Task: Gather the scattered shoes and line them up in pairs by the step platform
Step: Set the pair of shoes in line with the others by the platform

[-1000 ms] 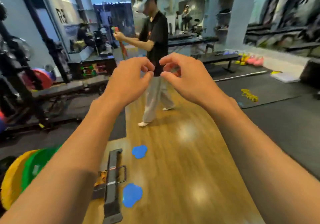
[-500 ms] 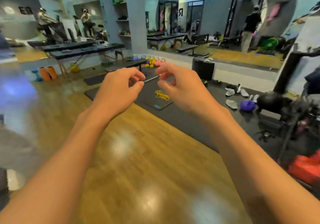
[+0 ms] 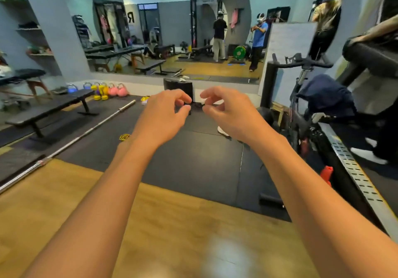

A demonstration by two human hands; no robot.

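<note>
Shoes [image 3: 222,130] are lying ahead of me on the black mat [image 3: 193,159]. A white one is peeking out just past my right wrist, and some dark shapes [image 3: 197,105] are sitting between my hands, near the black box [image 3: 172,85] below the mirror [image 3: 168,30] (more shoes, I am guessing, though they are too small to tell). I am holding my left grip [image 3: 165,114] and right grip [image 3: 228,112] up in front of me, fingers loosely curled, thumbs apart from fingertips, gripping nothing. I am expecting the white one to be light, with a soft upper that is going to fold under a squeeze and a stiffer sole. So I am planning to hook two fingers inside the heel collar with the thumb outside, leaving the other grip free for its mate. Nothing here is looking fragile. I am mostly worrying about dangling laces and wrong pairings. I am not able to tell whether that box is the step platform.
</note>
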